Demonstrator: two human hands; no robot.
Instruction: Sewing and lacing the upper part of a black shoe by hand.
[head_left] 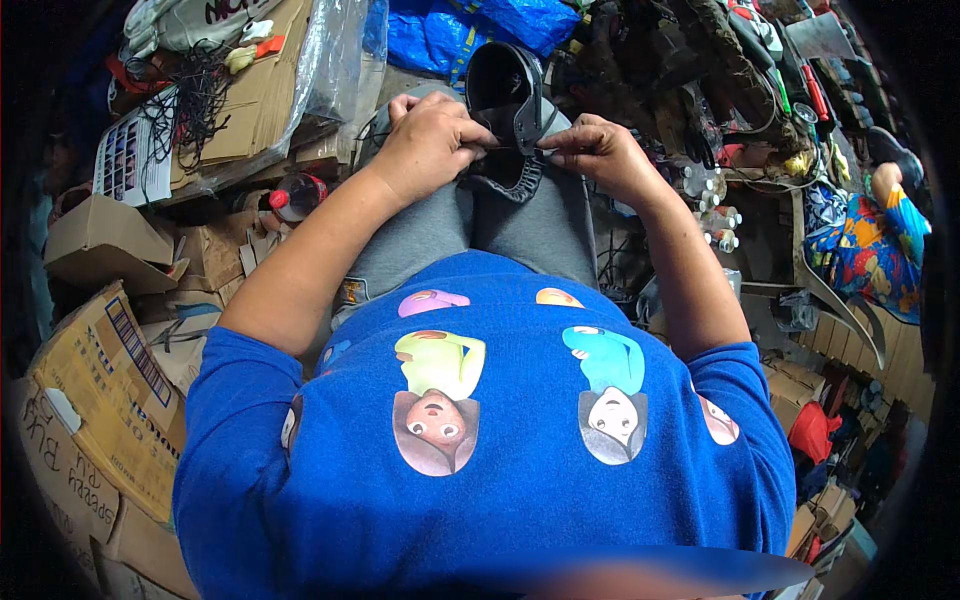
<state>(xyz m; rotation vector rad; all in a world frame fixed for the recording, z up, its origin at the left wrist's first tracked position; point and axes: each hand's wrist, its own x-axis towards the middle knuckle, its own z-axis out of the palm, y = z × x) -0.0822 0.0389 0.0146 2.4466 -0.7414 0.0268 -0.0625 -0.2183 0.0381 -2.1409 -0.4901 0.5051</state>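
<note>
In the head view, a black shoe [526,125] sits over the person's grey trousers [425,235], between the 2 hands. The left hand [430,140] and right hand [598,155] have fingertips pinched narrow beside it; what they grip is too small to tell.

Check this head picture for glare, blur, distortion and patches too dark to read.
Head view: fisheye framing, black at the corners; head view: glare streaks the clear plastic at upper left; head view: a blue-and-tan shape at the lower edge is out of focus; head view: left hand and right hand look fairly sharp, but the black item between them loses detail in its darkest parts.
</note>
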